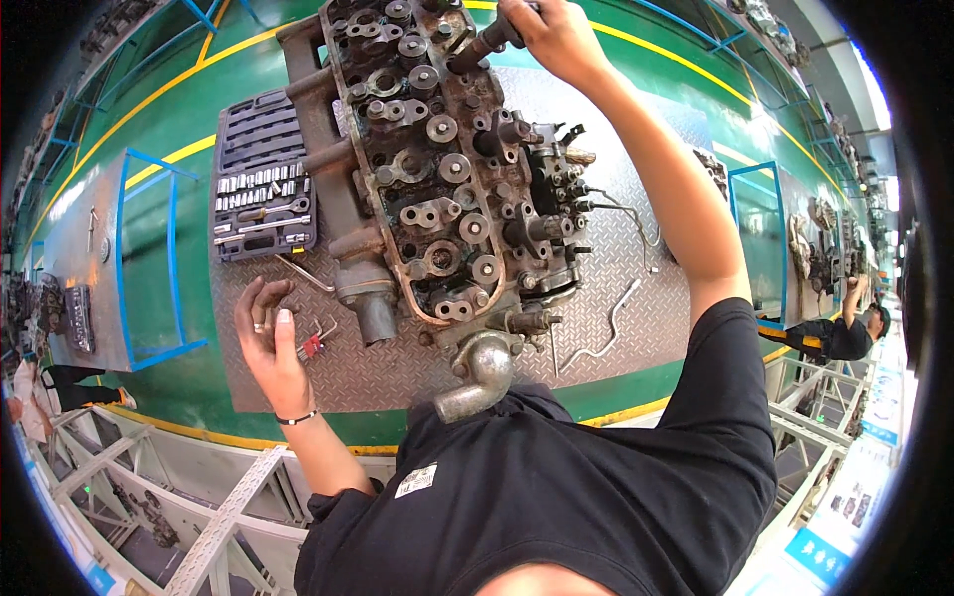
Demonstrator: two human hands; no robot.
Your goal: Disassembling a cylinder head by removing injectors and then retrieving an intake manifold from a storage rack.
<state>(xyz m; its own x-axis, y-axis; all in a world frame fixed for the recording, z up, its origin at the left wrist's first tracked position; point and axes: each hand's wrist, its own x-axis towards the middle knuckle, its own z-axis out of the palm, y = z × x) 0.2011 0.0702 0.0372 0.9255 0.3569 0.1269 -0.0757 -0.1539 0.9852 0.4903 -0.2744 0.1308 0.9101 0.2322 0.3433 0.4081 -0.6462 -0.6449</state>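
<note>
Engine (462, 194), long axis fore-and-aft, far end slightly leftward

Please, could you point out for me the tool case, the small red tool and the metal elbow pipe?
Tool case (260, 132), head view: bare slotted upper section.
Small red tool (312, 346), head view: its red body.
Metal elbow pipe (492, 368), head view: its bend.

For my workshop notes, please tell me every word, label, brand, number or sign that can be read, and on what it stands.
White label on the black shirt: print too small to read.
White-and-blue panel, right rim: print too small and blurred.
I can read no others.
</note>
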